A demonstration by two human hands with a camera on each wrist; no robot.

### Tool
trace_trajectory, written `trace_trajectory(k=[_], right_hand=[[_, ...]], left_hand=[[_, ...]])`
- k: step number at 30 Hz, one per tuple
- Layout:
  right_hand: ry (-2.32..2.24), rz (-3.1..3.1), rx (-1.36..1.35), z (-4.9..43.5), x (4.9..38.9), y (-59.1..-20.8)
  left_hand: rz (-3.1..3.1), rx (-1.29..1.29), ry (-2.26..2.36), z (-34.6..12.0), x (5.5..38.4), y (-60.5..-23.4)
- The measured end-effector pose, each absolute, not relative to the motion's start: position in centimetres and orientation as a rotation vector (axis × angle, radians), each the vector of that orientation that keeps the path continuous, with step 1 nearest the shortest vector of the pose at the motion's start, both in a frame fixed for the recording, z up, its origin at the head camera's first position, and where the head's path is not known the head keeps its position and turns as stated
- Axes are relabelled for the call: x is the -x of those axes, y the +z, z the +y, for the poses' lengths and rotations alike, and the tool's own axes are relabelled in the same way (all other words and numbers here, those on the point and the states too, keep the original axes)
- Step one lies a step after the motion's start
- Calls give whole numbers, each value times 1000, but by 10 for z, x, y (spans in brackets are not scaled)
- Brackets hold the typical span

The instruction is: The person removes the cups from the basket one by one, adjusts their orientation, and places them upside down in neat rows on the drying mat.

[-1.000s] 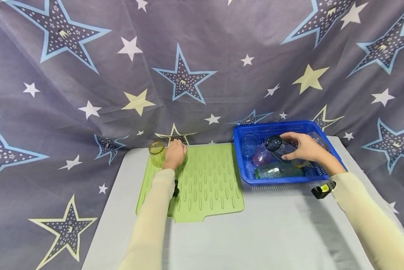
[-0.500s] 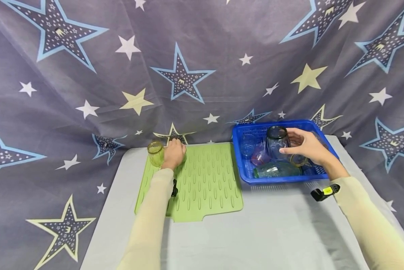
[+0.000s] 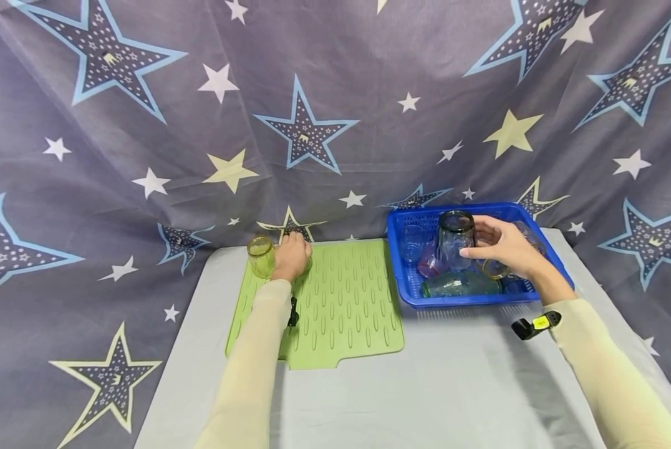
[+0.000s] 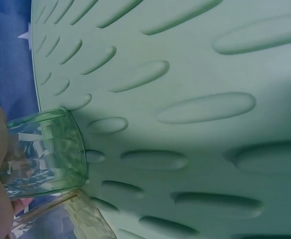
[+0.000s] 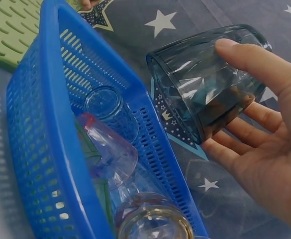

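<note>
At the back left of the green drying mat (image 3: 341, 299), my left hand (image 3: 292, 255) grips a green-looking clear glass (image 4: 46, 152), which the hand hides in the head view. A yellow glass (image 3: 260, 260) stands on the mat right beside that hand. Over the blue basket (image 3: 453, 301), my right hand (image 3: 506, 249) holds a dark smoky glass (image 3: 454, 242) by its side, thumb on one side and fingers on the other. In the right wrist view this faceted glass (image 5: 205, 82) is held apart from the glasses below.
Inside the basket lie a pink glass (image 5: 108, 149), a clear blue glass (image 5: 110, 109), a green glass (image 3: 459, 284) and an amber-rimmed glass (image 5: 155, 226). A star-patterned curtain (image 3: 313, 206) hangs behind the white table (image 3: 425, 386).
The smoky glass has turned from tilted sideways to nearly upright and moved slightly up and left with my right hand. My left hand stays in place.
</note>
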State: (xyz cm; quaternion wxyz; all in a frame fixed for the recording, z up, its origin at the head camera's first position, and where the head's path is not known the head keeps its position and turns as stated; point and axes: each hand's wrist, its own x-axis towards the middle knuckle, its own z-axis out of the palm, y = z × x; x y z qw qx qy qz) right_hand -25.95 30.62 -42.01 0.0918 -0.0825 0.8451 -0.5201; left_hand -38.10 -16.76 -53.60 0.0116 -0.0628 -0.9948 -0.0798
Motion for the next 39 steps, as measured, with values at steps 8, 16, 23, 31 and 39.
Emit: trace_trajectory(k=[8, 16, 23, 31, 39], right_hand=[[-1561, 2539, 275, 301, 255, -421], [-1626, 2528, 304, 286, 258, -415], [-1697, 2452, 342, 269, 264, -413], [-1712, 2420, 410, 252, 268, -411], [-1712, 2416, 467, 237, 274, -414]], left_hand=[[-3128, 154, -214, -163, 379, -533], [-3124, 114, -189, -161, 379, -532], [-3039, 187, -352, -155, 372, -524], [-2750, 310, -662, -133, 360, -492], [-2555, 482, -838, -96, 340, -447]])
